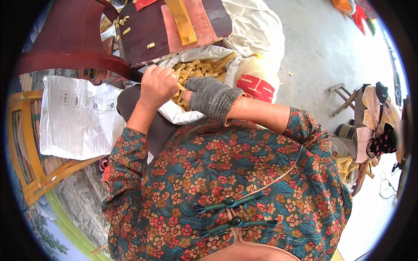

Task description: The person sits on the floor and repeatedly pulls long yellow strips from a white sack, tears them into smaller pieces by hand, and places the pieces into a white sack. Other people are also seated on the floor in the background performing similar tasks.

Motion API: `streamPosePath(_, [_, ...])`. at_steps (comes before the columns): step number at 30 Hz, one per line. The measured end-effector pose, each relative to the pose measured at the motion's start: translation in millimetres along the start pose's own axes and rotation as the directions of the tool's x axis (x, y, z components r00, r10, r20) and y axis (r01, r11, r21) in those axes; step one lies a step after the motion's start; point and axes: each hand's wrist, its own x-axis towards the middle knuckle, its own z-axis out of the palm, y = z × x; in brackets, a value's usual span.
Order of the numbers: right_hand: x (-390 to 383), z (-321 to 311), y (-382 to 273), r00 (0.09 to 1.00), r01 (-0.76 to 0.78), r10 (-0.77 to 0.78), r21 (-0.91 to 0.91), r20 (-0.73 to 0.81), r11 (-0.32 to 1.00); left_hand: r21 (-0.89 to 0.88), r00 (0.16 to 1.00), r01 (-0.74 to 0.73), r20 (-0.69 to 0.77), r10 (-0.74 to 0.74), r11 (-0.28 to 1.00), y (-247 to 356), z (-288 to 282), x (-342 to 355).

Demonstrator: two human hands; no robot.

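My left hand [159, 86] is bare and closed in a fist, its knuckles upward; what lies inside it is hidden. Close beside it, my right hand [213, 98] wears a grey knitted fingerless glove and has its fingers curled in. A short tan strip [180, 88] shows between the two hands, seemingly pinched by the right one. Both hands are over the near side of an open white sack [185, 116], which holds many curled tan pieces [204, 67] of a material I cannot identify.
Beyond the sack is a dark brown board [143, 28] with a pink cloth [167, 26], a yellow wooden bar [180, 21] and loose tan bits. A dark red chair [65, 56] stands left, above white printed sheeting [78, 126]. A wooden stool [344, 98] and draped clothes [372, 113] are right.
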Motion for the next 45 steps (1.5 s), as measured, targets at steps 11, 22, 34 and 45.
streamPosePath(11, [22.9,-32.9,62.7,0.76,-0.17,0.614,0.846,-0.214,0.505,-0.752,0.361,0.587,0.573,-0.736,-0.298,33.7,1.3,28.3])
streamPosePath(22, [13.5,7.3,58.6,0.736,-0.228,0.479,0.491,-0.478,0.841,-0.365,0.67,0.741,0.342,-0.659,0.564,77.1,15.0,45.7])
streamPosePath(34, [-27.3,-38.2,35.8,0.921,-0.186,0.278,0.935,0.273,-0.302,0.015,0.983,0.177,-0.042,-0.176,0.984,48.5,-26.7,66.9])
streamPosePath(45, [-37.9,-14.2,26.6,0.851,-0.278,0.369,0.916,0.375,-0.291,-0.029,0.973,0.175,0.158,-0.168,0.984,68.6,-28.2,63.5])
